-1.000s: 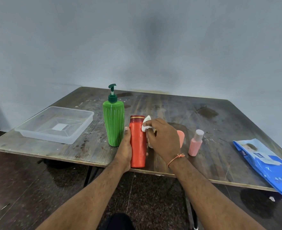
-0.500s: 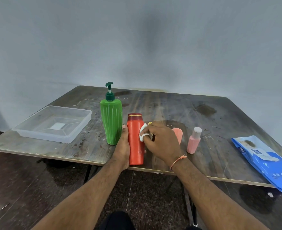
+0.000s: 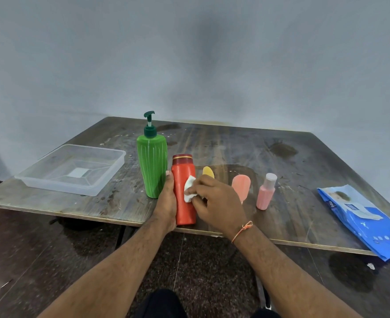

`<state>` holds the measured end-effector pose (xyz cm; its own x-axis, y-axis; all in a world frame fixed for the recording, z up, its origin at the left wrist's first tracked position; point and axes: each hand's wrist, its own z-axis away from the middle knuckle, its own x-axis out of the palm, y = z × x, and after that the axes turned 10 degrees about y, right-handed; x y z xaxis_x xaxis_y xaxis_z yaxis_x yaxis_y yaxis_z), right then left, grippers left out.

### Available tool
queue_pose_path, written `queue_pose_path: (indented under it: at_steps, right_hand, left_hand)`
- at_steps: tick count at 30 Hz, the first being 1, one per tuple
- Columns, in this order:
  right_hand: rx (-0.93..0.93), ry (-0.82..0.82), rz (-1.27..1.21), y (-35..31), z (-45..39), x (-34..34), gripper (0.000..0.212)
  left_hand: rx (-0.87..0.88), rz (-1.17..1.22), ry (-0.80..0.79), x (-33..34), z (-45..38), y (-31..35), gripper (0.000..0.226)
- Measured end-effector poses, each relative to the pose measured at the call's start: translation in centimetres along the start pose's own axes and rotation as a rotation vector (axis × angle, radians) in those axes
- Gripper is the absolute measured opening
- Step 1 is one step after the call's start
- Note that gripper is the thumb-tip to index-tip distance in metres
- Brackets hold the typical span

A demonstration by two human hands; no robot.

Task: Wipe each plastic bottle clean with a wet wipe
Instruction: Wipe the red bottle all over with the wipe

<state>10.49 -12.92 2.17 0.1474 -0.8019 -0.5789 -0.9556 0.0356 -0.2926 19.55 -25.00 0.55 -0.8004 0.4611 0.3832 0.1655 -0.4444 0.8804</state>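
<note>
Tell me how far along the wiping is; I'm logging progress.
Done: nothing visibly finished; the tray holds no bottles. In hand: left hand holds the red bottle while right hand rubs the wipe on it. Left: green, yellow, peach and pink bottles stand untouched.

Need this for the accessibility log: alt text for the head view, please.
A person's left hand steadies an upright red bottle at the table's near edge while the right hand rubs a white wipe on it. A green pump bottle and clear tray stand left; a small pink bottle and blue wipes pack right.
</note>
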Motion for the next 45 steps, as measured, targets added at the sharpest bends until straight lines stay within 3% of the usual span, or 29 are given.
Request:
queue_pose_path:
  at_steps: [11,15,21,24,29,34,39,45]
  right_hand:
    - [0.010,-0.001,-0.002,0.0,1.8,-0.3,0.015]
    - [0.061,0.068,0.024,-0.2,2.0,-0.1,0.017]
    - [0.023,0.018,0.006,-0.4,2.8,-0.4,0.015]
    - [0.067,0.059,0.030,-0.4,2.7,-0.3,0.016]
    - [-0.015,-0.049,0.019,-0.6,3.3,-0.5,0.018]
    - [0.024,0.014,0.067,-0.7,2.3,-0.2,0.018]
    - [-0.108,-0.134,0.092,-1.3,2.9,-0.4,0.020]
    - [-0.069,-0.062,0.105,-1.2,2.9,0.1,0.021]
  left_hand:
    - [-0.022,-0.006,0.032,-0.3,-0.6,-0.3,0.083]
    - [0.006,-0.029,0.028,-0.4,-0.9,-0.6,0.083]
    - [-0.024,0.004,-0.012,-0.6,-1.3,-0.7,0.094]
    - [0.001,-0.019,0.019,-0.7,-1.4,-0.8,0.090]
    - [-0.054,0.022,-0.050,-0.7,-1.4,-0.7,0.096]
    - [-0.022,-0.009,-0.012,-0.6,-1.2,-0.8,0.088]
    - [-0.066,0.000,-0.066,-0.9,-1.2,-0.9,0.112]
    - [-0.066,0.039,-0.097,-0.6,-1.1,-0.7,0.090]
